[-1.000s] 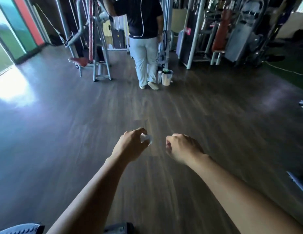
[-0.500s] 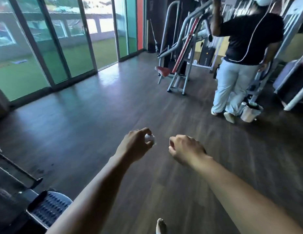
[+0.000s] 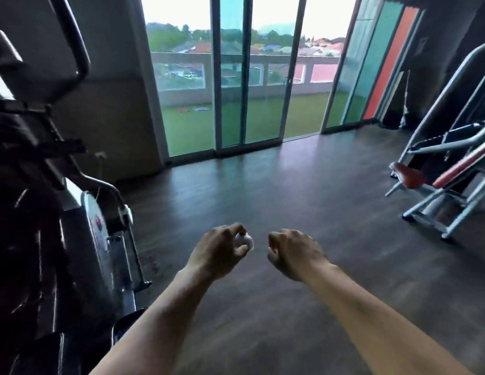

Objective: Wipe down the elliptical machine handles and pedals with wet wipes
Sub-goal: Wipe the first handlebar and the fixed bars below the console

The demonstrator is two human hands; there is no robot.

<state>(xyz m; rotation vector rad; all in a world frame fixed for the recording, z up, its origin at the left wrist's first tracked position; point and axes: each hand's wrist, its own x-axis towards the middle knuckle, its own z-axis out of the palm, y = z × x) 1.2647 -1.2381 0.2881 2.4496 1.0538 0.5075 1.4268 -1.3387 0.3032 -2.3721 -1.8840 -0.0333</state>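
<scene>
The view has swung left, off the person at the weight machine (image 3: 439, 190), and the elliptical machine (image 3: 73, 212) now stands close at the left side of the floor (image 3: 263, 185). The hands are as before: the left hand (image 3: 218, 251) pinches a small balled wet wipe (image 3: 244, 242), and the right hand (image 3: 292, 255) is curled and empty. Neither touches the machine, so wiping likely comes next.
</scene>
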